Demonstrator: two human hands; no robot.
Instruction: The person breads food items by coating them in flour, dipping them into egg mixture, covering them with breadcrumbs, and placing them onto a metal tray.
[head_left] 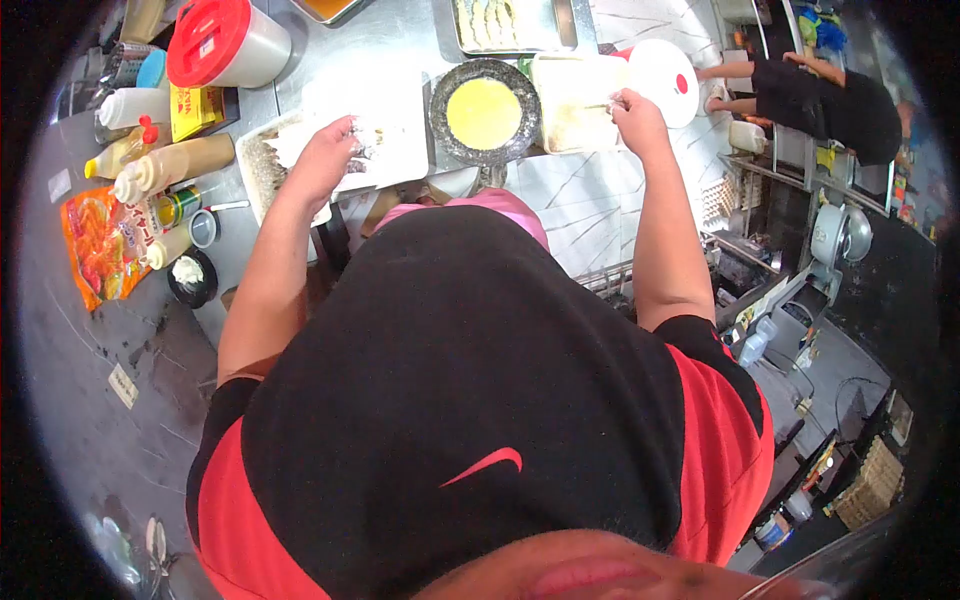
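Observation:
My left hand [325, 158] is over a white tray of white powder [400, 130], its powdery fingers drawn together; what they hold, if anything, is too small to make out. At the right, my right hand [640, 122] has its fingers pinched over the edge of a pale tray of crumbs [570, 115], around something small and thin that I cannot identify. Between the two trays sits a dark speckled bowl [441, 118] of yellow liquid [484, 113]. Behind it, a metal tray [565, 30] carries several pale coated strips [486, 20].
At the left stand a red-lidded tub [262, 52], several sauce bottles [190, 160], an orange packet [100, 240] and a black bowl [192, 278]. A round white lid [655, 85] lies beyond my right hand. Another person [830, 110] is at the far right.

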